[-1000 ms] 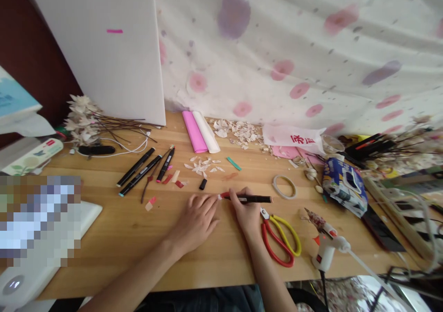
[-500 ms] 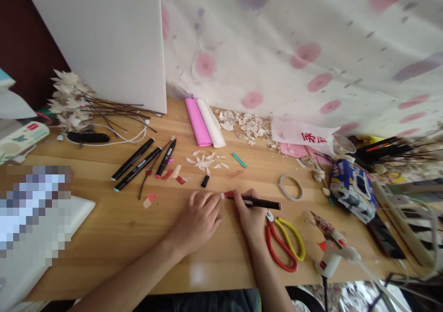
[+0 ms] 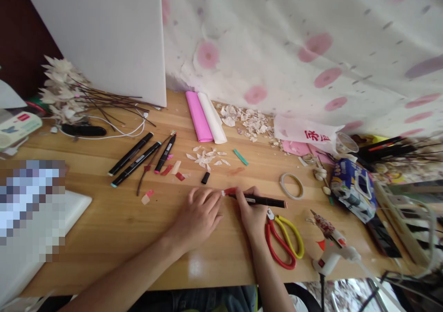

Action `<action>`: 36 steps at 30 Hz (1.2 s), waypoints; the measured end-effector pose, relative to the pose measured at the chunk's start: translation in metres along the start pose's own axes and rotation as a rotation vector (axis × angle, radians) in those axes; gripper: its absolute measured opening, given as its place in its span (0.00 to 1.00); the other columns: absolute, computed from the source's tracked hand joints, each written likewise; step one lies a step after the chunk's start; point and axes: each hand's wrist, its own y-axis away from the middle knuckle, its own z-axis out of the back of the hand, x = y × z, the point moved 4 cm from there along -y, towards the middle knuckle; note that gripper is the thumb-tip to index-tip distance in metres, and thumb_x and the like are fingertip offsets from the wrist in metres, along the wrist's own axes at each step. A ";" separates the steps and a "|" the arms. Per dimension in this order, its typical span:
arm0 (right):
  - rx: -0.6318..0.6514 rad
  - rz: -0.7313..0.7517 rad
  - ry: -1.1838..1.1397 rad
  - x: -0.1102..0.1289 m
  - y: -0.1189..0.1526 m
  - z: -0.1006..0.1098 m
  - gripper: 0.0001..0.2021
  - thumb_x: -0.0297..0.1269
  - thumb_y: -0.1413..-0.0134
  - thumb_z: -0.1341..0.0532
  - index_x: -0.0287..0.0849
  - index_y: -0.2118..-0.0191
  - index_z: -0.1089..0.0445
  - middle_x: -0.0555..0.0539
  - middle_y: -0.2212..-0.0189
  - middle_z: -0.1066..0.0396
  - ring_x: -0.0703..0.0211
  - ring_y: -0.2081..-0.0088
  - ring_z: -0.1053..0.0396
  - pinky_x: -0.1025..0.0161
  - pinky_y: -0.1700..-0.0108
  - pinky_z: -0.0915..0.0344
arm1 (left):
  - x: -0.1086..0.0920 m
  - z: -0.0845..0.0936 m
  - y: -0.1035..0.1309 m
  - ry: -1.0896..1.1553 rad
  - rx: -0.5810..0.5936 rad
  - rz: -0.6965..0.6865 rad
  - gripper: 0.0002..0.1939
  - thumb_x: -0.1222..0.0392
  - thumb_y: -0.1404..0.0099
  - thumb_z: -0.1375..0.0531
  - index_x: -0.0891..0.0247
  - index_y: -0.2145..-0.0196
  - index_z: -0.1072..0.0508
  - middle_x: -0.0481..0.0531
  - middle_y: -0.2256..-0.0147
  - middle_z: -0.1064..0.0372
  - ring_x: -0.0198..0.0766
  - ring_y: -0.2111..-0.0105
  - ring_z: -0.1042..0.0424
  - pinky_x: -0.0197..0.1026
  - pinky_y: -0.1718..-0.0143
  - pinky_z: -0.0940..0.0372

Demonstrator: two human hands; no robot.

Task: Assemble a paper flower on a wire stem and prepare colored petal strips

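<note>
My left hand (image 3: 200, 217) lies on the wooden table, its fingertips pressed together at the white end of a small red strip (image 3: 229, 191). Whether those fingers pinch the strip or only press on it is too small to tell. My right hand (image 3: 252, 210) is closed around a black marker (image 3: 266, 201), whose tip end touches or nearly touches the strip. A loose black cap (image 3: 205, 178) rests just beyond my left hand. Beside my right wrist are scissors (image 3: 282, 245) with one red and one yellow handle.
Three markers (image 3: 136, 164) and coloured scraps lie left of centre. Pale petals (image 3: 206, 157) and a green strip (image 3: 241, 157) are ahead. A tape roll (image 3: 291, 185), glue gun (image 3: 330, 256) and blue packet (image 3: 353, 187) stand right. Pink and white rolls (image 3: 200, 118) lie behind.
The marker's outer end has shifted slightly right, with my right hand moving very little. My left hand holds its place. The camera view has tilted a little.
</note>
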 end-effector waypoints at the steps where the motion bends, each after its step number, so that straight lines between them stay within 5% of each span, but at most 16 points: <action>1: 0.005 0.002 -0.001 0.000 0.000 0.000 0.19 0.51 0.47 0.34 0.46 0.79 0.38 0.56 0.82 0.40 0.62 0.78 0.43 0.64 0.74 0.44 | 0.000 0.000 0.000 0.000 0.001 0.000 0.20 0.57 0.26 0.45 0.69 0.41 0.32 0.58 0.42 0.29 0.50 0.42 0.36 0.60 0.41 0.48; 10: -0.104 -0.012 0.009 0.004 0.001 0.004 0.21 0.53 0.46 0.36 0.47 0.79 0.42 0.57 0.83 0.44 0.62 0.79 0.45 0.64 0.74 0.45 | 0.000 0.001 -0.001 0.000 -0.007 0.002 0.19 0.57 0.26 0.46 0.68 0.42 0.31 0.57 0.42 0.28 0.49 0.42 0.36 0.59 0.41 0.49; 36: -0.089 -0.047 0.016 0.005 -0.003 0.003 0.20 0.56 0.48 0.33 0.45 0.75 0.34 0.54 0.80 0.35 0.60 0.76 0.38 0.63 0.72 0.39 | -0.001 0.001 0.000 0.007 0.007 0.003 0.18 0.57 0.26 0.46 0.66 0.42 0.30 0.59 0.42 0.28 0.51 0.42 0.35 0.61 0.42 0.46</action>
